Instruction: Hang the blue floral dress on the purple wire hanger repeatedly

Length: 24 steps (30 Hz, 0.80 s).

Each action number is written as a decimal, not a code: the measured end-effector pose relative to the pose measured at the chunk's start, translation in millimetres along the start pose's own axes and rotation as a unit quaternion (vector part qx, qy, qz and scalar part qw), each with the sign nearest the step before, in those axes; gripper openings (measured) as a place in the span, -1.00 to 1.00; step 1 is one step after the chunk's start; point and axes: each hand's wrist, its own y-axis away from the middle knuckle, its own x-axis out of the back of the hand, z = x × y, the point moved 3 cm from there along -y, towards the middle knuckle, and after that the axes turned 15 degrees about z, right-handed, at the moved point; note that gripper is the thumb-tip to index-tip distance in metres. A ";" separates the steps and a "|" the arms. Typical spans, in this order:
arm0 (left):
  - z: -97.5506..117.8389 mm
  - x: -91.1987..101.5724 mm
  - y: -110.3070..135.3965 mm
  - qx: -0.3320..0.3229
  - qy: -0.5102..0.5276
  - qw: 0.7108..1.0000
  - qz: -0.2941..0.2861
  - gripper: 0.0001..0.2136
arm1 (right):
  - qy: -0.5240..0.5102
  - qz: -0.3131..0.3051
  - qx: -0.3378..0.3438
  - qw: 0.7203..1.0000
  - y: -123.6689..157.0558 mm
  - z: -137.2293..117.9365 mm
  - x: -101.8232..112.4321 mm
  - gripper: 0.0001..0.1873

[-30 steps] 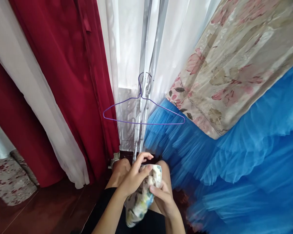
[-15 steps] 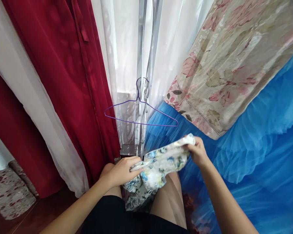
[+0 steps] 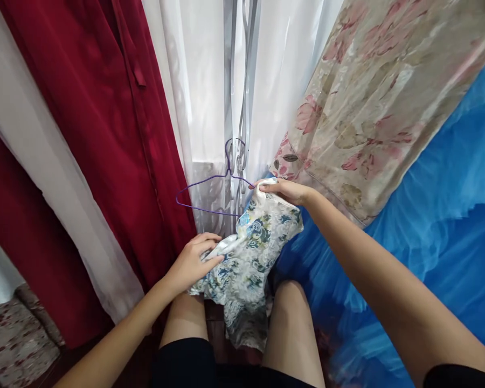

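A white garment with blue flowers (image 3: 248,258) hangs between my two hands above my knees. My left hand (image 3: 194,261) is closed on its lower left edge. My right hand (image 3: 285,189) is closed on its top edge and holds it up against the right arm of a purple wire hanger (image 3: 204,183). The hanger hangs by its hook from a thin metal pole (image 3: 236,108) in front of a white sheer curtain.
A dark red curtain (image 3: 105,134) and a white sheer (image 3: 44,161) hang at left. A beige flowered cloth (image 3: 372,108) and a blue tulle skirt (image 3: 428,215) fill the right. A patterned cushion (image 3: 12,328) lies at lower left on dark wooden floor.
Both hands lifted the bunched garment from my lap and spread it out. My right hand carried its top edge up to the hanger's right side; my left hand moved left and up.
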 end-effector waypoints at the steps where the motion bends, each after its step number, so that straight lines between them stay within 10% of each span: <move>1: -8.1 6.4 4.0 -0.020 -0.006 1.000 0.001 -0.83 | -0.004 0.003 -0.002 1.000 2.3 1.5 -1.3 -0.65; 5: -27.1 19.6 22.6 0.065 0.089 0.990 -0.091 -0.73 | 0.010 0.037 -0.002 0.999 13.4 6.7 5.8 -0.63; 10: -8.9 23.8 37.7 0.255 0.242 0.898 -0.265 -0.62 | 0.046 0.050 -0.012 0.998 22.9 8.7 18.5 -0.66; 15: 3.8 40.7 39.0 0.222 0.221 0.892 -0.325 -0.62 | 0.044 0.029 -0.034 0.998 31.1 14.9 22.4 -0.64; 19: -32.4 62.2 31.6 0.132 0.050 0.943 -0.303 -0.64 | 0.022 0.059 -0.051 0.997 33.2 21.0 21.3 -0.68; 24: -92.8 107.1 -16.8 0.010 -0.095 0.989 -0.109 -0.72 | -0.005 0.035 -0.078 0.996 31.4 26.5 11.1 -0.67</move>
